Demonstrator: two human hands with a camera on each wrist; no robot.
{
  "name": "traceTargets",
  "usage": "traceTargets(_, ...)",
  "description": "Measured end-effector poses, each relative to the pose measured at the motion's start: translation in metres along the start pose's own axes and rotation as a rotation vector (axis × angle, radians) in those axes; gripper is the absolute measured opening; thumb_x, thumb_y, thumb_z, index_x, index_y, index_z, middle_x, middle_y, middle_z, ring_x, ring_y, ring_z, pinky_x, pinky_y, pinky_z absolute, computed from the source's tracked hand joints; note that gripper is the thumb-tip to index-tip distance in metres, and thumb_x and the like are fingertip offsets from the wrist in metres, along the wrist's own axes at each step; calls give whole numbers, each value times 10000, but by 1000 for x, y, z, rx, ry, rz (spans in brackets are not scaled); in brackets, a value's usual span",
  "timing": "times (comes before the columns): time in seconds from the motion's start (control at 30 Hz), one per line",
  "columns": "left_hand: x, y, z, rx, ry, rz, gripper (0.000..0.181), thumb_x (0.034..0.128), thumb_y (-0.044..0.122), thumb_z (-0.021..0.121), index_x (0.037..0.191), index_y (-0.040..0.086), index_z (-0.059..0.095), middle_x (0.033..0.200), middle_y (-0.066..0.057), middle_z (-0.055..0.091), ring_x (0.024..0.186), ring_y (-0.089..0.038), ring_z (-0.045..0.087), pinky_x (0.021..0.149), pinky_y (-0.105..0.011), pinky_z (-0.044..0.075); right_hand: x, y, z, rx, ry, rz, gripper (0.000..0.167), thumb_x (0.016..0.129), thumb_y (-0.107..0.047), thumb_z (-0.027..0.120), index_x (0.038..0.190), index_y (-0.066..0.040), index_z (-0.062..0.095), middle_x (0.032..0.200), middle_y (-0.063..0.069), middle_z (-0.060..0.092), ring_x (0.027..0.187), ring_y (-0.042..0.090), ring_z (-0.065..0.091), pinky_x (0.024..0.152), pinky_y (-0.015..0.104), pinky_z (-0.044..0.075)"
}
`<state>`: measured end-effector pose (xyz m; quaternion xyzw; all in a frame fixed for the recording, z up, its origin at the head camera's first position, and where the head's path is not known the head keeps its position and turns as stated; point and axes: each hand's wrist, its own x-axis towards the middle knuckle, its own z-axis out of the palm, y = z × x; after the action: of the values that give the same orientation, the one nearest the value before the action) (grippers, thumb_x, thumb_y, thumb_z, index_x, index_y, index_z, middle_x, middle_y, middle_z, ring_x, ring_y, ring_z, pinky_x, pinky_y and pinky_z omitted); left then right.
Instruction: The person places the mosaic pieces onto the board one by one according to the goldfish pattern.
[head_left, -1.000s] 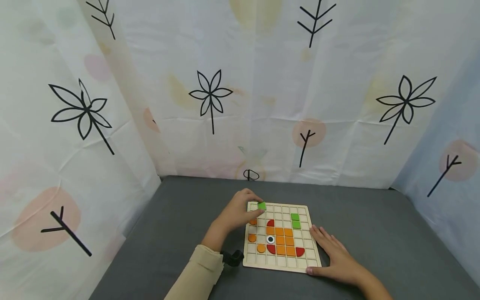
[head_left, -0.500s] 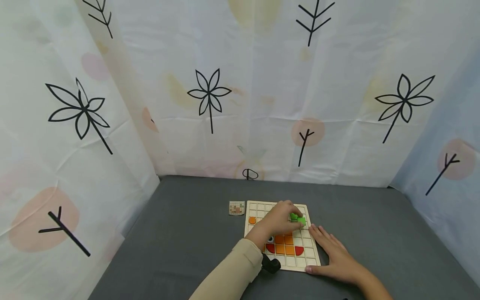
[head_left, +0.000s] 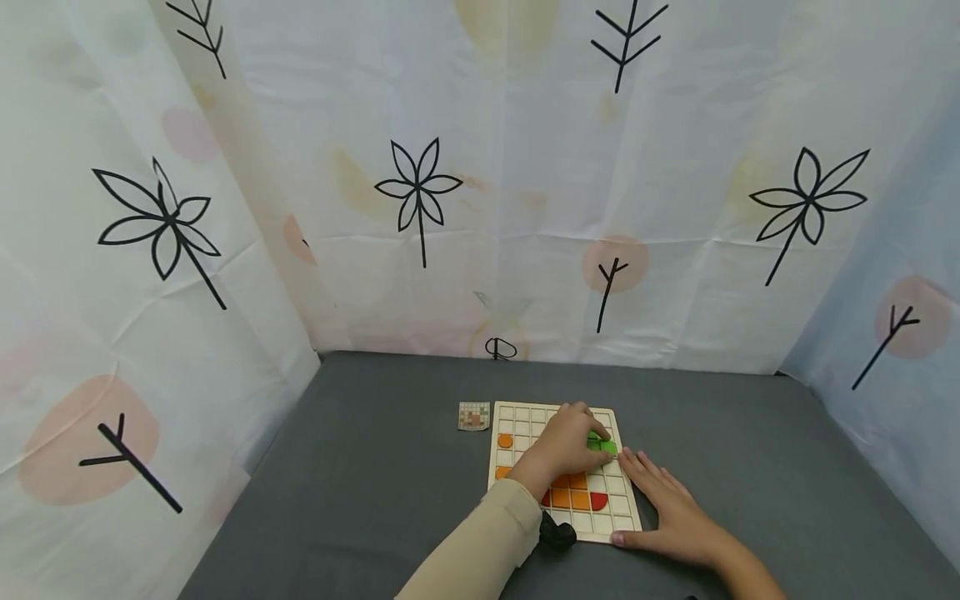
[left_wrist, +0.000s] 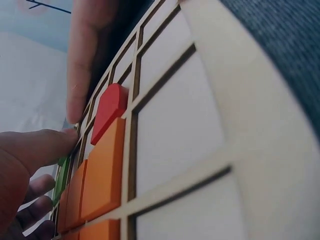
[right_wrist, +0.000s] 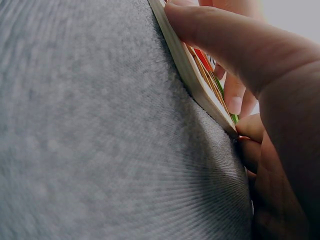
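My left hand (head_left: 564, 442) reaches across the pale wooden grid board (head_left: 517, 414). Between its thumb and fingers it pinches a green square tile (head_left: 608, 448) over the board's right-hand columns. More green shows beside those fingertips. Orange square tiles (head_left: 570, 498) and a red rounded piece (head_left: 599, 501) sit in the grid; the left forearm hides other pieces. In the left wrist view, a red piece (left_wrist: 109, 110) and orange tiles (left_wrist: 103, 172) stand near the thumb. My right hand (head_left: 671, 512) rests along the board's right edge, thumb at the near corner, fingers extended.
A small card with a coloured grid pattern (head_left: 474, 416) lies left of the board. Orange discs (head_left: 505, 441) sit in the board's left columns. Grey cloth (head_left: 390, 467) covers the table, and patterned curtains (head_left: 525, 208) surround its back and sides.
My left hand has carried the green tile from the board's far left to its right side, uncovering the card. Lately it shifted slightly further right. The right hand keeps its place.
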<state>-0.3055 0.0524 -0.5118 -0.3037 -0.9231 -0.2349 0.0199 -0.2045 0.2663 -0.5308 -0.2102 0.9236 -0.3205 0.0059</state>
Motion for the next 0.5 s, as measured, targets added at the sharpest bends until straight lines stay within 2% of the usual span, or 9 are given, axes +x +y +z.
traceTargets(0.23, 0, 2, 3, 29, -5, -23, 282, 944, 451, 799, 1187, 313, 830, 1230, 47, 651, 1065, -90, 542, 926, -235, 479, -1, 1, 1, 10, 5, -16, 1092, 801, -545, 878, 1658, -93, 377, 1713, 173, 359, 1423, -290, -43, 1067, -9, -107)
traceTargets(0.4, 0, 1, 3, 15, -14, -38, 317, 925, 463, 813, 1202, 311, 825, 1246, 49, 647, 1081, -91, 535, 924, -234, 478, -1, 2, 1, 11, 1, -7, 1095, 803, -552, 874, 1666, -110, 366, 1718, 165, 353, 1487, -217, 1, 1069, -6, -106)
traceTargets(0.5, 0, 0, 2, 5, -19, -26, 338, 927, 454, 812, 1224, 295, 816, 1262, 40, 649, 1108, -105, 542, 949, -248, 486, 0, 2, 2, 7, 5, -8, 1096, 799, -553, 876, 1664, -107, 370, 1715, 166, 359, 1501, -200, 15, 1074, -7, -102)
